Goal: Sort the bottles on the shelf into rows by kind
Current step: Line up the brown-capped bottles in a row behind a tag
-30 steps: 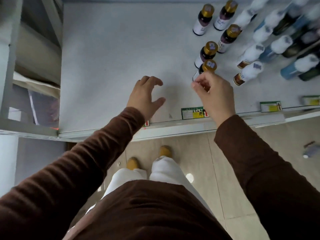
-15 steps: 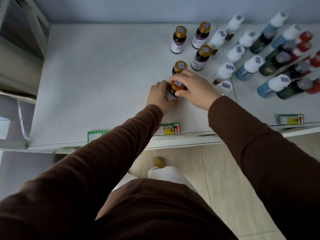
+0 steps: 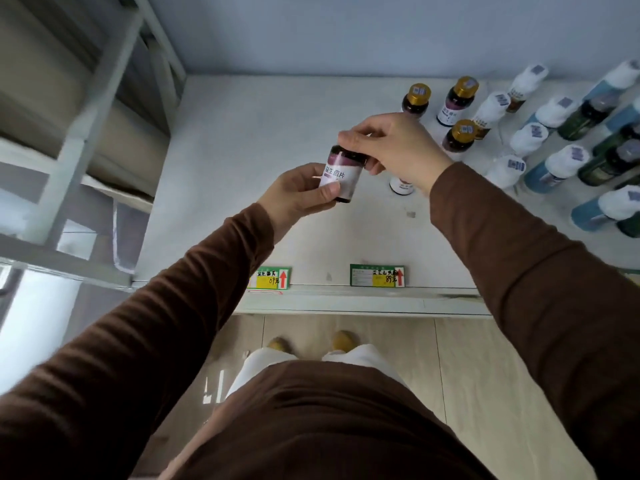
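Note:
A dark bottle with a white and purple label point(image 3: 341, 176) is held above the white shelf point(image 3: 270, 140). My left hand point(image 3: 298, 194) grips its body from the left. My right hand point(image 3: 394, 147) covers its cap from above. Three gold-capped dark bottles point(image 3: 459, 98) stand at the back right of the shelf. Another bottle point(image 3: 401, 187) is partly hidden under my right wrist. White-capped bottles point(image 3: 490, 110) stand further right, then blue bottles point(image 3: 550, 171) and dark green bottles point(image 3: 588, 114).
Two price tags point(image 3: 377, 276) sit on the shelf's front edge. A grey metal rack point(image 3: 79, 109) stands to the left. The left half of the shelf holds no bottles. Tiled floor and my feet show below.
Both hands closed on the gold-capped bottle at the shelf front, then lifted it off the shelf and toward the left. The camera tilted up.

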Motion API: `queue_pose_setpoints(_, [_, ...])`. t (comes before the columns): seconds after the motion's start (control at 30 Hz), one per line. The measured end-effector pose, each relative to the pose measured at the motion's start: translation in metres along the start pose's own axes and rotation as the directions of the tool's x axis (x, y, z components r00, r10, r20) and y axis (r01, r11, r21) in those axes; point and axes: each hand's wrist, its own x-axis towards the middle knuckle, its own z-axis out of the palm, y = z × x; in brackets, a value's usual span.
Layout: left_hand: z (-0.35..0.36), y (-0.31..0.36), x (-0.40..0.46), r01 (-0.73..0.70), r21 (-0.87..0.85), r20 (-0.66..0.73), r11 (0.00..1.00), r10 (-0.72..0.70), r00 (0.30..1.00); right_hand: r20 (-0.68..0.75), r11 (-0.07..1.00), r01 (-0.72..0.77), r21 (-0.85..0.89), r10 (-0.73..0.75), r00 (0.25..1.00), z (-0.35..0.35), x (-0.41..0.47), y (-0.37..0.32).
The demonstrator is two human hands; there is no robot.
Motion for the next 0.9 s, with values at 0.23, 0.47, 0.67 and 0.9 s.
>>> queue_pose_setpoints(0.23, [-0.065, 0.009, -0.031, -0.062, 0.191, -0.102, 0.980, 0.083, 0.991, 0.067, 0.995, 0.044, 0.089, -0.050, 0.996, 0.061, 0.004, -0.033])
queue_pose_setpoints(0.47, [-0.110, -0.016, -0.053, -0.064, 0.640, -0.158, 0.766, 0.212, 0.964, 0.134, 0.901, 0.272, -0.339, -0.240, 0.962, 0.127, -0.010, -0.044])
queue_pose_setpoints(0.67, [-0.141, -0.027, -0.066, -0.078, 0.863, -0.028, 0.498, 0.203, 0.979, 0.221, 0.833, 0.280, -0.477, -0.195, 0.956, 0.152, -0.024, -0.034])
queue_pose_setpoints(0.9, [-0.160, -0.021, -0.065, 0.030, 0.994, -0.053, 0.105, 0.230, 0.972, 0.277, 0.819, 0.273, -0.504, -0.146, 0.950, 0.158, -0.034, -0.020])
